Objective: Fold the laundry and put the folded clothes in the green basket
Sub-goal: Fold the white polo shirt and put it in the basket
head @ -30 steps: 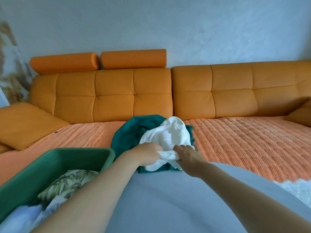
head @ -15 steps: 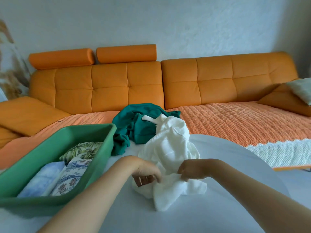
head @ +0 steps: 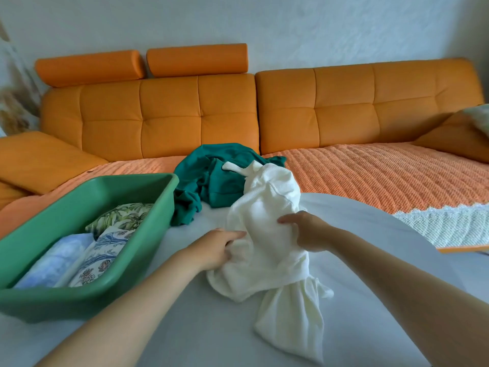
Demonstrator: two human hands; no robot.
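Head view: we find the fingers (head: 234,235) of the left hand (head: 214,250) curled into the white garment (head: 267,205), and the right hand (head: 309,231) gripping a bunched fold. The garment lies crumpled just right of the green basket (head: 127,178). We judge it light, soft and limp, prone to sagging. Hold is best taken at hem corners or shoulder seams.

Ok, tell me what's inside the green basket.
The green basket holds three folded pieces: a leaf-print cloth, a blue floral cloth and a pale blue cloth. Its near wall hides their lower ends, and anything beneath them is covered.
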